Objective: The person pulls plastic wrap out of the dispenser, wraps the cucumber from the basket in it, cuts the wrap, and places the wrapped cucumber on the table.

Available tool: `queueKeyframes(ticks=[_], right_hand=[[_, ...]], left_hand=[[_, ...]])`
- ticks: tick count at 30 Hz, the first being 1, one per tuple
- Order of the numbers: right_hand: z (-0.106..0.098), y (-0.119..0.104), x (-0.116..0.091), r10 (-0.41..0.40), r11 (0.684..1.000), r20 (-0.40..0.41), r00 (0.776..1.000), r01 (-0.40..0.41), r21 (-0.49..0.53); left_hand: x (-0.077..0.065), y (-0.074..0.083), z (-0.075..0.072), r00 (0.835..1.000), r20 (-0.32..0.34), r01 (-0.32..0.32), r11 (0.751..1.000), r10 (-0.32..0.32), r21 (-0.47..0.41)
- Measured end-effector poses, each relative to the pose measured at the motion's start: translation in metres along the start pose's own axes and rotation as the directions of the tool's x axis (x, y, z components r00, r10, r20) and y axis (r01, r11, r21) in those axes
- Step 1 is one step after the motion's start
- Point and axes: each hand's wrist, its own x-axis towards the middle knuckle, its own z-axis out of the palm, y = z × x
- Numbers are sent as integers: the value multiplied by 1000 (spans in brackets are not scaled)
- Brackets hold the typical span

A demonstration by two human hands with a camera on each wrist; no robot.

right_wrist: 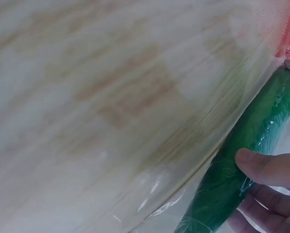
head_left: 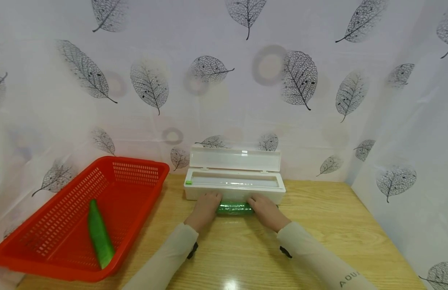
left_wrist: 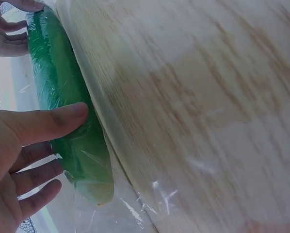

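Note:
A green cucumber [head_left: 234,208] lies crosswise at the front of a white cling film dispenser [head_left: 234,192]. Shiny clear film [left_wrist: 130,208] covers the cucumber and stretches past its end in the left wrist view. My left hand [head_left: 206,207] holds it near its left end, thumb on top and fingers beneath. Toward the other end, my right hand [head_left: 268,210] grips it the same way, its thumb [right_wrist: 254,162] pressing on the wrapped skin. The dispenser's lid [head_left: 234,158] stands raised at the back, and a small green piece [head_left: 188,182] sits at the left of its front edge.
To the left stands a red plastic basket [head_left: 137,237] with perforated sides, holding another cucumber [head_left: 100,235]. Behind the wooden table [head_left: 242,249] hangs a pale curtain [head_left: 216,112] printed with leaves, which also runs along the right side.

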Motion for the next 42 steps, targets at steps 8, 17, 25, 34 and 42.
queueKeyframes(ticks=[8, 17, 25, 34, 42], right_hand=[[-2, -1, 1, 7, 1000, 10, 1000, -7, -2], [-1, -2, 2, 14, 1000, 8, 1000, -14, 0], [0, -2, 2, 16, 1000, 23, 1000, -16, 12], [-2, -3, 2, 26, 1000, 52, 998, -26, 5], [0, -5, 1, 37, 999, 62, 997, -36, -15]], left_hand=[[0, 0, 0, 1000, -5, 29, 1000, -29, -9], [0, -4, 5, 998, -53, 17, 1000, -18, -19], [0, -6, 8, 998, -60, -3, 998, 0, -56], [0, -6, 3, 1000, -3, 8, 996, -8, -93], [1, -6, 2, 1000, 17, 6, 996, -4, -91]])
